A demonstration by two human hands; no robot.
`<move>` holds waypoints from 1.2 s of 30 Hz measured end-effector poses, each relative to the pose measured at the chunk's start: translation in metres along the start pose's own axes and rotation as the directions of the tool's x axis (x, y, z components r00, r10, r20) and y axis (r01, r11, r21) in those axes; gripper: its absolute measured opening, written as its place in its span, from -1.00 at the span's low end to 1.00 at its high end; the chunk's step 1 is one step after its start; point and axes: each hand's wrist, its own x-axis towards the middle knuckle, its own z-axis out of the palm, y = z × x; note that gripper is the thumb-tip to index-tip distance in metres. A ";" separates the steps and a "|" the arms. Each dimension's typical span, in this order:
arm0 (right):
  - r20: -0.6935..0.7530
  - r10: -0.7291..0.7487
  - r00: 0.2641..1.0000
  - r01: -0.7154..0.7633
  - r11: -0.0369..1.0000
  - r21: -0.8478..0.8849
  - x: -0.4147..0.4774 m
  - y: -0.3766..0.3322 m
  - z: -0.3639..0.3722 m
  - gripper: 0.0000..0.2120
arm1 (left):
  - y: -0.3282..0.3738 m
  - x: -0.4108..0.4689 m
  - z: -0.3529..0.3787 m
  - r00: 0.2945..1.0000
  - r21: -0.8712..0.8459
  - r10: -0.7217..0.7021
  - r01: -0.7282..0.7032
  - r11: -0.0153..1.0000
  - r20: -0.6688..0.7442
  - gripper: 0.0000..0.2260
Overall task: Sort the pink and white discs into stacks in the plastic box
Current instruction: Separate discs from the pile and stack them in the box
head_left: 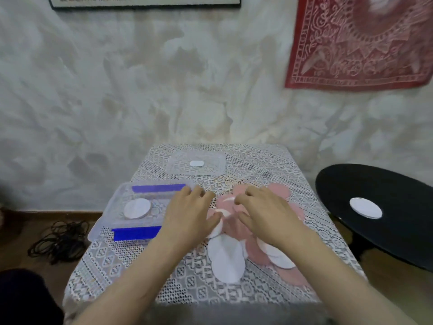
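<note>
Hands (187,214) (264,214) spread over mixed discs (226,261) beside box (112,219).

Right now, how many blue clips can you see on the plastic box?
2. One blue clip lies along the far side of the plastic box; the other blue clip lies along the near side. The left hand covers the box's right end, so more may be hidden.

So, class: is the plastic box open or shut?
Open. The box has no cover on; white discs lie bare inside, and its lid rests apart, further back on the table.
</note>
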 end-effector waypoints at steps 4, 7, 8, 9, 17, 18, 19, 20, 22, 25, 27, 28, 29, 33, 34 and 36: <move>0.039 0.096 0.995 -0.099 0.991 0.087 -0.021 0.031 0.024 -0.67 | 0.039 -0.009 0.027 0.995 -0.078 0.061 -0.055 0.995 0.083 -0.58; 0.065 0.121 0.991 -0.128 0.984 0.126 -0.029 0.040 0.048 -0.68 | 0.054 -0.019 0.043 0.992 -0.121 0.072 -0.059 0.991 0.103 -0.53; 0.065 0.126 0.990 -0.134 0.981 0.141 -0.030 0.042 0.054 -0.67 | 0.056 -0.021 0.046 0.992 -0.150 0.058 -0.041 0.988 0.113 -0.51; 0.060 0.132 0.989 -0.140 0.977 0.161 -0.030 0.043 0.057 -0.67 | 0.056 -0.022 0.049 0.994 -0.175 0.040 -0.021 0.984 0.105 -0.51; 0.060 0.159 0.986 -0.169 0.938 0.303 -0.017 0.055 0.066 -0.66 | 0.050 -0.021 0.057 0.997 -0.236 0.013 0.005 0.972 0.077 -0.54; 0.063 0.164 0.984 -0.175 0.932 0.317 -0.015 0.054 0.067 -0.64 | 0.048 -0.021 0.057 0.997 -0.248 0.009 0.012 0.969 0.082 -0.52; 0.068 0.164 0.984 -0.177 0.928 0.327 -0.013 0.052 0.067 -0.63 | 0.047 -0.021 0.058 0.996 -0.262 0.004 0.019 0.965 0.089 -0.51; 0.073 0.159 0.985 -0.174 0.927 0.333 -0.011 0.050 0.067 -0.62 | 0.046 -0.022 0.059 0.995 -0.271 0.002 0.024 0.962 0.095 -0.49; 0.088 0.151 0.985 -0.172 0.925 0.340 -0.007 0.044 0.067 -0.64 | 0.045 -0.023 0.057 0.994 -0.270 -0.003 0.033 0.962 0.107 -0.48; 0.085 0.176 0.981 -0.195 0.908 0.372 -0.006 0.035 0.067 -0.69 | 0.043 -0.031 0.053 0.994 -0.274 -0.031 0.059 0.960 0.105 -0.50; 0.057 0.196 0.979 -0.202 0.888 0.412 -0.007 0.029 0.066 -0.71 | 0.042 -0.038 0.050 0.994 -0.292 -0.029 0.058 0.955 0.101 -0.51; 0.046 0.204 0.978 -0.204 0.879 0.430 -0.008 0.027 0.066 -0.73 | 0.041 -0.041 0.048 0.995 -0.301 -0.024 0.053 0.952 0.100 -0.52; 0.040 0.216 0.976 -0.211 0.871 0.443 -0.009 0.024 0.066 -0.74 | 0.040 -0.044 0.047 0.995 -0.309 -0.020 0.050 0.950 0.097 -0.51; 0.026 0.285 0.958 -0.255 0.807 0.532 -0.015 0.019 0.068 -0.81 | 0.036 -0.054 0.043 0.997 -0.399 -0.031 0.054 0.915 0.065 -0.49; 0.014 0.291 0.957 -0.246 0.782 0.573 -0.017 0.020 0.069 -0.84 | 0.036 -0.056 0.041 0.998 -0.433 -0.038 0.060 0.899 0.059 -0.49; -0.018 0.277 0.961 -0.191 0.708 0.680 -0.020 0.020 0.067 -0.89 | 0.034 -0.060 0.037 0.996 -0.501 -0.066 0.088 0.861 0.060 -0.50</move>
